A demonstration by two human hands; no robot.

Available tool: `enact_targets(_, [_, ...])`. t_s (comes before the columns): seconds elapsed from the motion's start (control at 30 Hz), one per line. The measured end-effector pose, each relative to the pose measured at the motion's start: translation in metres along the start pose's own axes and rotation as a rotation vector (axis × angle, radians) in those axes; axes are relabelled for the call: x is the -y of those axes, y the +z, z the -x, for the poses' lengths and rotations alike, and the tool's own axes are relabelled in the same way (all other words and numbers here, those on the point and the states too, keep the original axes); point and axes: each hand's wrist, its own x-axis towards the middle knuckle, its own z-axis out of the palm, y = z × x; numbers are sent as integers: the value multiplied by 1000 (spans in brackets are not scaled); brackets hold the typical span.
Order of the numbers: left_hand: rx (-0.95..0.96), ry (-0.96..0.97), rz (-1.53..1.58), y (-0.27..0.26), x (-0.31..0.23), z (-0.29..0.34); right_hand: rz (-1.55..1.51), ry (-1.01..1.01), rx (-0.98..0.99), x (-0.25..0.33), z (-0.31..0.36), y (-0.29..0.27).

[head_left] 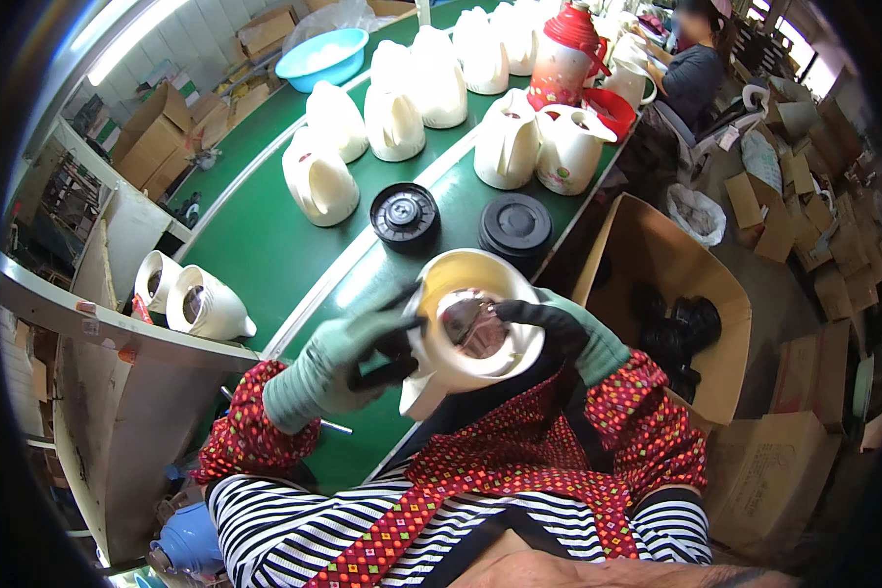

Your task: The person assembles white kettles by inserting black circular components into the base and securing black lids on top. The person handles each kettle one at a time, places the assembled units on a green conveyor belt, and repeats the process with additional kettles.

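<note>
Between my two gloved hands is a cream vacuum jug (431,377), tilted so that its wide round opening faces me. A shiny silvery-pink glass liner (473,325) shows inside it. My left hand (367,355) is closed on the jug's left side. On the right rim my right hand (554,328) grips with its fingers near the liner. Just beyond the jug, a black round ribbed part (405,213) and a stack of black round discs (515,225) rest on the green table (265,206).
Several cream jugs (394,122) stand further along the table, beside a red flask (564,59) and a blue basin (321,59). Two more jugs (206,309) lie at the left edge. A carton (730,333) of black parts stands at right. A person (691,73) sits at the far right.
</note>
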Motion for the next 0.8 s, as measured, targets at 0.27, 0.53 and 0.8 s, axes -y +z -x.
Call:
enact_targets(0.27, [-105,-270,968,123,74,-16,-537,-221,-79,-45,90,-32])
enact_targets(0.53, [-65,-436,1336,157,51,-13,-221,-113,-97,-45,43,-24])
enact_targets(0.8, [-611,-702,1608,154,85,16,1745,-176,-675,17,-120,-95])
